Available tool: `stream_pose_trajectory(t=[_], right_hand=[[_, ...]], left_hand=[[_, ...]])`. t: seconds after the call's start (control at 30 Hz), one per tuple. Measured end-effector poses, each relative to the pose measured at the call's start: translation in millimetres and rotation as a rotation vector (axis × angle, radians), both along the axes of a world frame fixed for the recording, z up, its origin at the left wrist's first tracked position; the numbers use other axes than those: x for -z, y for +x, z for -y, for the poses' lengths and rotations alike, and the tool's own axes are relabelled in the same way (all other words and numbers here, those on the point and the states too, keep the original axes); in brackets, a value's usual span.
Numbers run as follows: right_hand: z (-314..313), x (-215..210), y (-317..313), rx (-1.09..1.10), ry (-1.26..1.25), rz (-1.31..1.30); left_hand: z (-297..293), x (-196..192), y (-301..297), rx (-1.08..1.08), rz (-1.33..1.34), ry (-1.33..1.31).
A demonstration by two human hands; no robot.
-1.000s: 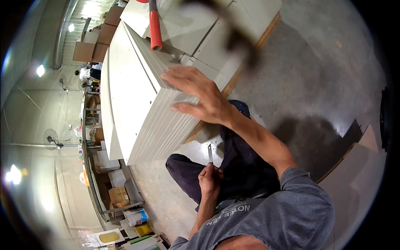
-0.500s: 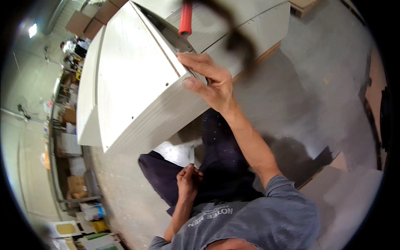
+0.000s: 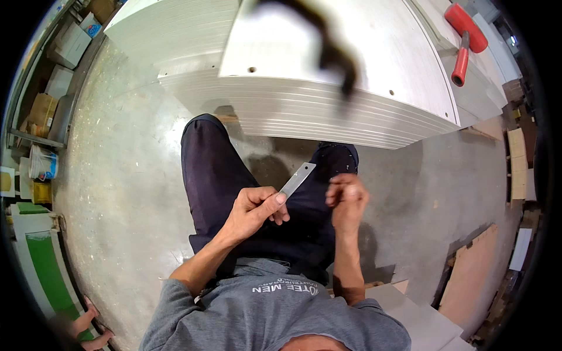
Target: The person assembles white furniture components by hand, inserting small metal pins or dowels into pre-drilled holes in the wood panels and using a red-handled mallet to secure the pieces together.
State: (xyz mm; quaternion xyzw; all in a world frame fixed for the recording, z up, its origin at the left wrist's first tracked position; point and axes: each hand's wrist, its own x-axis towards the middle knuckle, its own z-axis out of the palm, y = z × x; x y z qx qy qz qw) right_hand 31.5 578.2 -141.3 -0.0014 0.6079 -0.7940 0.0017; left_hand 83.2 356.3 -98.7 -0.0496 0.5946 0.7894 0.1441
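Blade (image 3: 297,178): thin, flat, grey metal strip with an angled tip, held tilted up and rightward, above the lap.

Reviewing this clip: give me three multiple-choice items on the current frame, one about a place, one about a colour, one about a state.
1. Where does the mallet lie?
A. on the floor
B. on the stack of white panels
C. in the person's lap

2. What colour is the mallet?
A. red
B. blue
C. yellow

3. What is the left hand doing?
A. resting flat on the panels
B. hanging open
C. pinching a thin metal blade

Answers:
1. B, it rests on the top panel at upper right.
2. A, head and handle are both red.
3. C, the fingers close on the blade's lower end, while the right hand is curled beside it, apart from it.
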Motion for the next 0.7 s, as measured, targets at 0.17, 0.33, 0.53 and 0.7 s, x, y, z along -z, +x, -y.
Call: stream_pose_trajectory(t=[0.17,0.33,0.53,0.7], right_hand=[[58.3,-43.2,-7.7,-0.256,0.012,0.038],[86.4,-61.5,-4.4,-0.219,-0.016,0.093],[119.5,-73.8,7.5,-0.046,-0.028,0.005],[122.7,-77.1,3.4,-0.213,-0.194,0.029]], left_hand=[[26.3,-12.4,-7.4,0.103,-0.062,0.024],[47.8,-17.1,-3.8,0.037,-0.147,0.031],[54.5,-22.9,3.9,-0.223,-0.193,0.154],[65.6,-22.0,-3.4,-0.325,-0.221,0.228]])
